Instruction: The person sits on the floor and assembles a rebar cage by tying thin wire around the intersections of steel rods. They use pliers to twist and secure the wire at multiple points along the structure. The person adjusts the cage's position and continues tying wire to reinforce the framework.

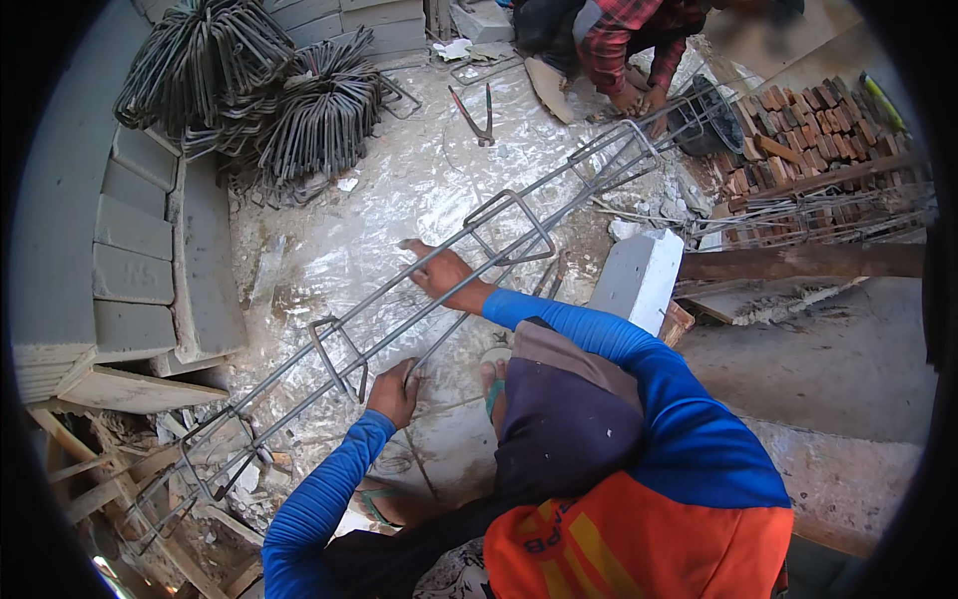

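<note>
A long rebar cage [394, 339] of thin steel bars and rectangular stirrups runs diagonally from lower left to upper right. My left hand [394, 392] is closed around its lower bar, just beside a stirrup [339, 357]. My right hand [441, 274] reaches across the cage with fingers stretched out, close to the upper bar; whether it touches the bar I cannot tell. Farther up the cage is another stirrup [511, 225]. By my right forearm lies a partly hidden hand tool [550, 277]. Pincers [483, 122] lie open on the floor beyond the cage.
Bundles of bent stirrups [314, 125] sit at the far left beside stacked grey blocks [135, 230]. A co-worker's hands [639, 103] are at the cage's far end. A pale block [639, 278], a brick stack [823, 130] and a timber beam [798, 263] stand right.
</note>
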Tool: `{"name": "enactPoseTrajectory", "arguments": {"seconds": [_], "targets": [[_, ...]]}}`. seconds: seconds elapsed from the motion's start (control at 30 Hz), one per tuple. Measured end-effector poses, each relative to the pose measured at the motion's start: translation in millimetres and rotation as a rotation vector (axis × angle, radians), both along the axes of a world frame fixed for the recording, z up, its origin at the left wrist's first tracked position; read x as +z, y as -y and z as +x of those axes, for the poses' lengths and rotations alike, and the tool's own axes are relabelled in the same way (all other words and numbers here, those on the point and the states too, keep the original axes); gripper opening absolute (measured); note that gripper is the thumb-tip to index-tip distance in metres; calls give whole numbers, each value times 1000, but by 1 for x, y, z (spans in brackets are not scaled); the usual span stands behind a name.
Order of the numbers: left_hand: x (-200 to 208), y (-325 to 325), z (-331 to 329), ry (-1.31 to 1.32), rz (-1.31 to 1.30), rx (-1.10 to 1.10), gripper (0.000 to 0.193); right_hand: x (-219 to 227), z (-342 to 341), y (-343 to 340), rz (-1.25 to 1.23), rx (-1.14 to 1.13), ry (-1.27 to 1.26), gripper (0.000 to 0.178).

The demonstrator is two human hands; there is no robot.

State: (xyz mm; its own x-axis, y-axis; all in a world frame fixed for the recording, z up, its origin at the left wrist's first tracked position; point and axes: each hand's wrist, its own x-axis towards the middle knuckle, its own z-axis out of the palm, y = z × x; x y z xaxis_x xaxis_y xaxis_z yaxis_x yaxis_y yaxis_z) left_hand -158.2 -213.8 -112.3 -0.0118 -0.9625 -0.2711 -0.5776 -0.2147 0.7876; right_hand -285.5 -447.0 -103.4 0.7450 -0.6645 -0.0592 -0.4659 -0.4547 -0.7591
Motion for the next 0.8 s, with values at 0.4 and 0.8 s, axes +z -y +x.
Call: {"name": "enactPoseTrajectory", "arguments": {"seconds": [0.4, 0.8], "targets": [[-16, 78, -51, 261, -127, 59, 28, 21, 10, -32, -298, 238, 107, 47], [14, -2, -8, 166, -240, -475, 44, 20, -10, -57, -228, 464, 101, 44]]}}
